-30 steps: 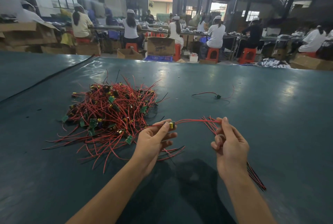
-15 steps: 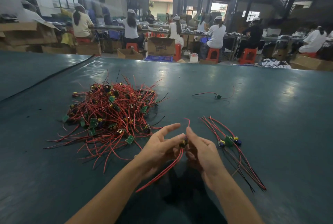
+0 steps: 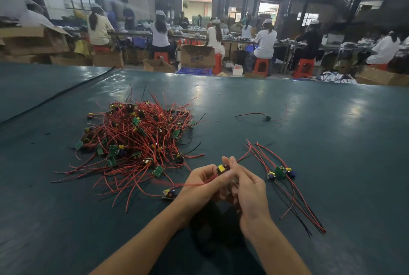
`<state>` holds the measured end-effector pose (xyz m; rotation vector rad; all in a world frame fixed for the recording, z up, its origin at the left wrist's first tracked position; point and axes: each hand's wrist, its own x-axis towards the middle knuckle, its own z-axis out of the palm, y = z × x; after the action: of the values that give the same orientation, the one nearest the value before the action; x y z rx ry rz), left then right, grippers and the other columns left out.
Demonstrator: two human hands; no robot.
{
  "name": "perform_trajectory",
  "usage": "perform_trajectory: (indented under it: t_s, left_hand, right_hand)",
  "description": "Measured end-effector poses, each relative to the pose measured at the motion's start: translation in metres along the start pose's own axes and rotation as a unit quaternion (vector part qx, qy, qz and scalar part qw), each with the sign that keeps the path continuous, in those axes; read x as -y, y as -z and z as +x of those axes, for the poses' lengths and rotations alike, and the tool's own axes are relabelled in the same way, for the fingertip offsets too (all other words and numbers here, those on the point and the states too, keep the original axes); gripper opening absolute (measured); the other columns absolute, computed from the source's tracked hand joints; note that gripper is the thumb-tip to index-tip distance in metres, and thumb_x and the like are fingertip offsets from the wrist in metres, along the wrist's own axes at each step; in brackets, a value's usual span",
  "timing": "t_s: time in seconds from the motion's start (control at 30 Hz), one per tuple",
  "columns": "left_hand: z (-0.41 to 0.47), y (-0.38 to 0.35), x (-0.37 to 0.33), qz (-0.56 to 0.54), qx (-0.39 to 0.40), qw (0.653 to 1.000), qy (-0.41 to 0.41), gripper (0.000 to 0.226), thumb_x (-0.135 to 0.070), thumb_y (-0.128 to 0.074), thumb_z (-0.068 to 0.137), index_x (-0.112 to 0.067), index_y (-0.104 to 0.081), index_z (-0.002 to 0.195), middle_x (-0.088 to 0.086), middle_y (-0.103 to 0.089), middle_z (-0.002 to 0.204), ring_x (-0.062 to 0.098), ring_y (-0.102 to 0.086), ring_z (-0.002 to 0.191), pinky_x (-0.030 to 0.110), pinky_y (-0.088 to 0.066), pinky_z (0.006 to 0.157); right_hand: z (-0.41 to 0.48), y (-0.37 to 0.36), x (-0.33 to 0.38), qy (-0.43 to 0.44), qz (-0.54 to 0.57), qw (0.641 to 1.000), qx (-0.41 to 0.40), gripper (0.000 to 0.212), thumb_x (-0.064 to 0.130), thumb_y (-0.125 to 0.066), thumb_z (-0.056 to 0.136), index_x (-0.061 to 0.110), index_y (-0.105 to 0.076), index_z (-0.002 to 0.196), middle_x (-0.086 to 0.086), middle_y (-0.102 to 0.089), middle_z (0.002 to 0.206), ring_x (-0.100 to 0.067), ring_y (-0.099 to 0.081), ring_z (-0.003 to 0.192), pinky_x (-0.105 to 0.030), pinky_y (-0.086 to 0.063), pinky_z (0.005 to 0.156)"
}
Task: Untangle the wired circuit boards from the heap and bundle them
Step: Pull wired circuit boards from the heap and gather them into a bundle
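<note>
We see the left hand (image 3: 203, 184) and right hand (image 3: 249, 188) pinching one board (image 3: 220, 169) just beside the heap (image 3: 137, 137); blur hides the exact grip. Its wire (image 3: 177, 185) trails heapward, so a hard pull could, we judge, drag others along. The bundle (image 3: 280, 172) lies right on the teal mat (image 3: 332, 141). Workers (image 3: 264, 42) sit beyond.

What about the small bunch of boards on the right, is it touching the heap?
Apart. The head view shows bare table between the small bunch and the heap.
</note>
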<state>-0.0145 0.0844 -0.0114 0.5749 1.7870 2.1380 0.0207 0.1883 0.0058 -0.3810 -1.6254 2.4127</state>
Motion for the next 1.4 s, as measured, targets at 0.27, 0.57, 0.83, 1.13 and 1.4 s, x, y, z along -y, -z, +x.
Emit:
perform_trajectory:
  t_s: [0.27, 0.57, 0.83, 1.13, 1.4]
  left_hand:
    - [0.006, 0.003, 0.001, 0.037, -0.066, 0.996, -0.042, 0.043, -0.047, -0.062, 0.082, -0.019, -0.058, 0.049, -0.003, -0.052, 0.048, 0.010, -0.048, 0.045, 0.019, -0.041, 0.050]
    - [0.006, 0.004, 0.001, 0.054, -0.068, 0.995, -0.047, 0.047, -0.021, -0.058, 0.094, -0.017, -0.060, 0.048, 0.004, -0.056, 0.047, 0.013, -0.051, 0.043, 0.021, -0.045, 0.052]
    - [0.004, -0.003, -0.009, 0.071, -0.035, 0.995, -0.052, 0.048, -0.029, -0.058, 0.087, -0.018, -0.052, 0.040, 0.003, -0.053, 0.042, 0.011, -0.045, 0.040, 0.020, -0.040, 0.051]
    - [0.003, 0.001, -0.006, 0.036, -0.067, 0.996, -0.053, 0.048, -0.039, -0.066, 0.084, -0.017, -0.055, 0.042, 0.006, -0.055, 0.046, 0.013, -0.048, 0.043, 0.021, -0.041, 0.052]
    - [0.004, 0.005, -0.002, 0.002, -0.035, 0.999, -0.041, 0.044, -0.037, -0.060, 0.085, 0.006, -0.068, 0.075, 0.010, -0.066, 0.066, 0.016, -0.061, 0.058, 0.022, -0.051, 0.056]
  right_hand:
    - [0.003, -0.003, -0.006, 0.061, -0.041, 0.997, 0.010, 0.025, 0.016, -0.065, 0.090, 0.024, -0.081, 0.072, -0.006, -0.077, 0.081, -0.015, -0.071, 0.078, -0.032, -0.059, 0.077]
    - [0.021, 0.013, -0.001, 0.040, -0.034, 0.995, -0.090, 0.020, 0.023, -0.071, 0.087, 0.017, -0.080, 0.069, 0.008, -0.040, 0.049, -0.003, -0.034, 0.041, -0.017, -0.032, 0.041]
    - [0.043, 0.035, 0.011, 0.064, 0.035, 0.978, -0.195, 0.032, 0.019, -0.072, 0.087, 0.021, -0.076, 0.056, 0.004, -0.044, 0.054, -0.003, -0.028, 0.038, -0.015, -0.026, 0.034]
    - [0.031, 0.030, 0.007, 0.066, 0.042, 0.976, -0.205, 0.028, 0.036, -0.071, 0.087, 0.023, -0.077, 0.063, 0.011, -0.044, 0.050, -0.005, -0.029, 0.040, -0.017, -0.029, 0.036]
    - [0.001, -0.008, -0.013, 0.030, -0.039, 0.999, -0.020, 0.025, 0.031, -0.068, 0.089, 0.021, -0.079, 0.069, -0.004, -0.074, 0.069, -0.016, -0.070, 0.063, -0.025, -0.056, 0.057]
